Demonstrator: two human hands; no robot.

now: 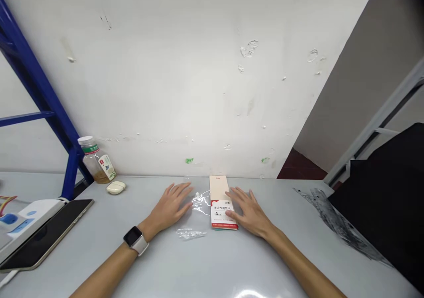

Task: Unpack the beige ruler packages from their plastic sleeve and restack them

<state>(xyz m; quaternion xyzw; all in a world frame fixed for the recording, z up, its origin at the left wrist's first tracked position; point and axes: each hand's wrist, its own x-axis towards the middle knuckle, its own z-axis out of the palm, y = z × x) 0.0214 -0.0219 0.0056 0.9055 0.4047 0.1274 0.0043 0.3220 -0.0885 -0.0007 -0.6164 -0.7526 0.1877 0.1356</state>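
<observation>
Your left hand (168, 207) lay open beside the clear plastic wrapper (201, 203), apart from your right hand (250, 214), which rested open on the cardboard box (221, 214), perhaps to steady it

Bright, even light; glare on the plastic film (201, 205) (tabletop (247, 284) too); edges bow.

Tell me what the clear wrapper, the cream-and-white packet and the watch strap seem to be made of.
The clear wrapper looks like thin plastic film: see-through, glossy and crinkled where it catches light. The packet seems to be printed paperboard, matte, with crisp flat edges. The watch strap looks like white silicone or rubber, smooth and dull, though the view cannot settle which.
</observation>
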